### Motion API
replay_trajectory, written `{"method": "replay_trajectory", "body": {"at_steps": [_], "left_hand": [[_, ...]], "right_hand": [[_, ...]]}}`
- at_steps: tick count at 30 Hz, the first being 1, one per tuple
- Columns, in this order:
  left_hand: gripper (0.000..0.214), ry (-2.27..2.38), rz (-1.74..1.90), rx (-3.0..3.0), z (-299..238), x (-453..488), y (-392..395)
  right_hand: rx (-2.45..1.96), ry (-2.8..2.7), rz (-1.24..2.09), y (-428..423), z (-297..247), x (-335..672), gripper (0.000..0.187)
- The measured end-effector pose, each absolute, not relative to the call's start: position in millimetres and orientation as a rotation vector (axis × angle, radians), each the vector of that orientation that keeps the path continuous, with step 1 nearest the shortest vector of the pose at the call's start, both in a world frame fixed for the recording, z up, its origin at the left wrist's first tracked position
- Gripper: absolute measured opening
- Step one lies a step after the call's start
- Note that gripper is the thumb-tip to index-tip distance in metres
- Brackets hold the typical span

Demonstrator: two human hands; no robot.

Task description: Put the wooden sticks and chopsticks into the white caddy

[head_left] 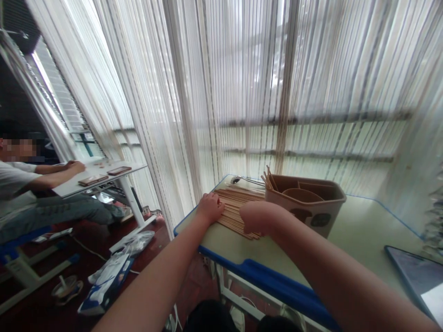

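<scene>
Many slim wooden chopsticks lie side by side in a flat layer on the desk. My left hand is at their left ends, fingers curled in against them. Over their right ends bends my right hand; its wrist and back hide the fingers, so I cannot tell what they grip. Just beyond it stands a brown utensil holder with divided compartments and a round inner cup. A few chopsticks lean upright in its left corner. Behind the flat layer lie metal spoons and some pale, thin utensils.
The pale desk has a blue edge. A tablet-like device lies at its right. Sheer curtains hang close behind. At left, another person sits at a white table; a bag and a box lie on the floor.
</scene>
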State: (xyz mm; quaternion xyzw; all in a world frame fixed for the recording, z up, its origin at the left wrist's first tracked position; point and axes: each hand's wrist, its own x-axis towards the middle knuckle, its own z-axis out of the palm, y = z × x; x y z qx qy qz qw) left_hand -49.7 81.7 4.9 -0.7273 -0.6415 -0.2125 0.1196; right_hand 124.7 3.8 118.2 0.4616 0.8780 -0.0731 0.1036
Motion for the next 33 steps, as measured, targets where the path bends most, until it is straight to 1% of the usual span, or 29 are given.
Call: {"method": "replay_trajectory", "body": {"at_steps": [3,5,8,10,12,14,15,16,18,20,22,26,30,33], "left_hand": [[0.024,-1.883,-0.619,-2.12,4,-50,83],[0.023,-1.883,-0.619,-2.118,4,-51,83],[0.023,-1.884,-0.611,-2.125,4,-51,83],[0.023,-1.88,-0.613,-2.125,5,-51,83],[0.023,-1.873,-0.624,-2.122,5,-51,82],[0.023,-1.877,-0.636,-2.116,5,-51,81],[0.023,-1.883,-0.64,-2.113,5,-50,81],[0.023,-1.891,-0.643,-2.111,5,-50,81],[0.022,-1.903,-0.647,-2.112,5,-50,81],[0.022,-1.907,-0.652,-2.114,6,-49,81],[0.022,-1.912,-0.657,-2.114,6,-49,81],[0.021,-1.922,-0.662,-2.1,7,-49,80],[0.021,-1.92,-0.659,-2.094,7,-49,79],[0.021,-1.941,-0.651,-2.089,8,-49,79]], "right_hand": [[1.409,2.455,-0.132,13,105,118,0.041],[1.438,2.402,-0.11,18,101,115,0.046],[1.445,2.421,-0.086,14,108,114,0.042],[1.415,2.456,-0.104,5,123,119,0.034],[1.359,2.471,-0.201,-5,144,131,0.027],[1.345,2.554,-0.392,-12,166,148,0.03],[1.441,2.622,-0.372,-13,175,159,0.03],[1.591,2.688,-0.209,-12,182,169,0.03],[1.848,2.805,0.283,-4,191,189,0.029],[1.96,2.79,0.493,6,192,202,0.031],[1.939,2.766,0.489,16,189,207,0.031],[1.847,2.768,0.448,23,179,200,0.025],[1.875,2.791,0.454,19,182,197,0.025],[2.006,2.886,0.528,16,192,207,0.024]]}}
